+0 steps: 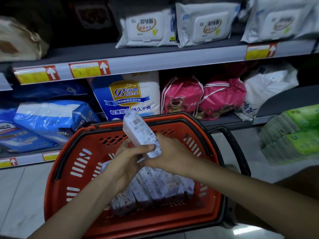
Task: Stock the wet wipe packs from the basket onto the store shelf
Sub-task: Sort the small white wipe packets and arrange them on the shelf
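Where the pack is: one wet wipe pack stands over the red basket, barcode side toward me, held in both my hands.
Left hand: thumb clamped across the pack's lower end; the other fingers are hidden behind it.
Right hand: fingers curled round that same lower end from 3 o'clock, so both hands are equally near.
Long axis: it runs from my fingers up toward 11 o'clock, with the top end free.
Upper shelf: at 12 o'clock, above and beyond the pack. White lidded packs stand there, with a dark gap at their 9 o'clock.
In the way: the price rail, I judge, must be cleared first. Under it sit a blue-and-white diaper bag and pink drawstring bags.
Still in the basket: more wipe packs lie at 6 o'clock, under my wrists.
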The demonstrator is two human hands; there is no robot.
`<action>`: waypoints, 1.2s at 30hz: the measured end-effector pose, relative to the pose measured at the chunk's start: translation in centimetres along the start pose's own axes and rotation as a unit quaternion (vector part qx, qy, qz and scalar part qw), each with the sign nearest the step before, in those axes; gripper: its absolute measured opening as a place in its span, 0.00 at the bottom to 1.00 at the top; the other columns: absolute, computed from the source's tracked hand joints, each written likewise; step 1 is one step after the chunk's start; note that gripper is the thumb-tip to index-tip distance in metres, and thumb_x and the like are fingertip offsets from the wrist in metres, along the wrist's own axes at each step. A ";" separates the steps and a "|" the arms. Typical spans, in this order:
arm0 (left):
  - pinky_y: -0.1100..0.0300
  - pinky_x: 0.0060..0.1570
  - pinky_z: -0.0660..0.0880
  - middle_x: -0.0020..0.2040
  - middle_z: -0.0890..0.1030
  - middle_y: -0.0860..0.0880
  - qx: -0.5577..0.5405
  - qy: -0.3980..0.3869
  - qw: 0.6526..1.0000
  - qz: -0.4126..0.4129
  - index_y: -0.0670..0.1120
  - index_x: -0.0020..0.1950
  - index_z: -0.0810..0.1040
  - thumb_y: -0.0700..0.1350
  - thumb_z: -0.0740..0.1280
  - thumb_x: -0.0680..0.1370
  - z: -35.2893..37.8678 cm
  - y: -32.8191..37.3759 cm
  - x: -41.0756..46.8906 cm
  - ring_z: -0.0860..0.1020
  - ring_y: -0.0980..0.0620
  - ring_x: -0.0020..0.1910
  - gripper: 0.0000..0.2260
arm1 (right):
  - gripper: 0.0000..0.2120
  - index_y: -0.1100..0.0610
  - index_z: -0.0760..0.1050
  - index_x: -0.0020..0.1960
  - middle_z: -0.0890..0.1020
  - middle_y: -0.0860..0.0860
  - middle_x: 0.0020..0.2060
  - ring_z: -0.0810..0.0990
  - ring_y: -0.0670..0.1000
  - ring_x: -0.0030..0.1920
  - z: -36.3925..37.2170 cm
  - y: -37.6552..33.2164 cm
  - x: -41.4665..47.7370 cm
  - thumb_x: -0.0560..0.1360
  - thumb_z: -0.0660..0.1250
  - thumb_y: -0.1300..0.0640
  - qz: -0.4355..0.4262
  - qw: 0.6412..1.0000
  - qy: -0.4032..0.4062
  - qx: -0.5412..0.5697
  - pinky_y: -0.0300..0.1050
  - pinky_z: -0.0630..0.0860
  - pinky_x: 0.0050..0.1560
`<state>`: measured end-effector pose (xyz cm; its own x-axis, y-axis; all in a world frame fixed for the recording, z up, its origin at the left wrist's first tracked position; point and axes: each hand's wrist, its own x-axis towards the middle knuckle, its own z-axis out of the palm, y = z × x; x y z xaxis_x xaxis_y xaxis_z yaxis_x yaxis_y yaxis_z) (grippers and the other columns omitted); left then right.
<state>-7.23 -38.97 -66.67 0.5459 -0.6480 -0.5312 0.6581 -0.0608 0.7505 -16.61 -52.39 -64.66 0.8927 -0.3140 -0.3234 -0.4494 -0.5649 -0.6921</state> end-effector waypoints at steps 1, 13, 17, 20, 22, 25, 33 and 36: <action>0.46 0.49 0.85 0.61 0.85 0.40 0.004 0.005 1.000 0.016 0.45 0.74 0.71 0.37 0.80 0.65 0.3 0.3 -0.1 0.85 0.40 0.58 0.38 | 0.25 0.48 0.73 0.60 0.80 0.47 0.51 0.82 0.51 0.50 -0.2 -0.3 0.0 0.67 0.75 0.41 -0.005 0.999 0.026 -0.030 0.54 0.81 0.47; 0.38 0.61 0.79 0.62 0.84 0.41 -0.015 0.037 0.992 0.119 0.43 0.71 0.73 0.37 0.77 0.75 1.9 3.0 -2.3 0.84 0.39 0.60 0.27 | 0.21 0.48 0.71 0.63 0.83 0.45 0.50 0.84 0.50 0.45 -4.5 -2.9 -1.9 0.74 0.75 0.50 -0.048 0.986 0.139 0.079 0.57 0.83 0.43; 0.40 0.62 0.79 0.60 0.86 0.43 -0.010 0.032 0.991 0.131 0.46 0.71 0.71 0.33 0.72 0.77 2.0 3.6 -2.8 0.84 0.41 0.60 0.25 | 0.17 0.48 0.77 0.65 0.84 0.43 0.52 0.85 0.44 0.48 -6.1 -2.6 -1.9 0.79 0.72 0.59 -0.032 0.975 0.098 0.197 0.53 0.83 0.53; 0.41 0.61 0.79 0.61 0.85 0.43 -0.009 0.033 0.990 0.139 0.47 0.71 0.72 0.33 0.73 0.76 1.8 3.7 -2.8 0.84 0.41 0.60 0.25 | 0.13 0.47 0.80 0.62 0.86 0.43 0.50 0.86 0.44 0.46 -7.0 -2.7 -1.9 0.80 0.70 0.60 -0.019 0.964 0.083 0.253 0.46 0.83 0.50; 0.42 0.62 0.79 0.62 0.85 0.43 -0.005 0.027 0.990 0.139 0.47 0.72 0.72 0.33 0.74 0.76 1.7 3.6 -2.8 0.84 0.41 0.61 0.26 | 0.13 0.48 0.81 0.62 0.87 0.45 0.49 0.86 0.46 0.47 -7.1 -2.6 -1.8 0.80 0.69 0.61 -0.011 0.963 0.083 0.257 0.48 0.83 0.51; 0.42 0.66 0.77 0.64 0.84 0.44 0.001 0.017 0.992 0.124 0.45 0.74 0.73 0.35 0.73 0.77 1.4 3.6 -2.7 0.83 0.42 0.63 0.26 | 0.12 0.49 0.82 0.61 0.87 0.47 0.49 0.87 0.49 0.47 -6.9 -2.5 -1.5 0.79 0.69 0.60 -0.001 0.964 0.080 0.254 0.57 0.82 0.56; 0.42 0.59 0.82 0.61 0.85 0.42 0.024 0.020 0.991 0.133 0.42 0.67 0.78 0.43 0.74 0.73 1.9 4.8 -2.8 0.84 0.42 0.61 0.23 | 0.12 0.44 0.78 0.61 0.85 0.46 0.57 0.84 0.48 0.56 -6.9 -3.3 -2.0 0.83 0.66 0.59 -0.034 0.955 0.043 0.290 0.57 0.79 0.63; 0.49 0.50 0.84 0.60 0.85 0.41 0.009 0.043 0.988 0.147 0.43 0.63 0.78 0.43 0.75 0.75 1.9 5.9 -2.8 0.85 0.42 0.58 0.17 | 0.28 0.41 0.62 0.79 0.75 0.36 0.65 0.77 0.34 0.60 -6.7 -3.4 -2.6 0.82 0.67 0.46 -0.121 0.972 0.104 0.175 0.38 0.77 0.61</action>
<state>-5.93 -38.96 -59.99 0.7554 -0.5720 -0.3197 0.4553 0.1071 0.8839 -17.65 -54.79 -57.15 0.9278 -0.3728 -0.0123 -0.1562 -0.3582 -0.9205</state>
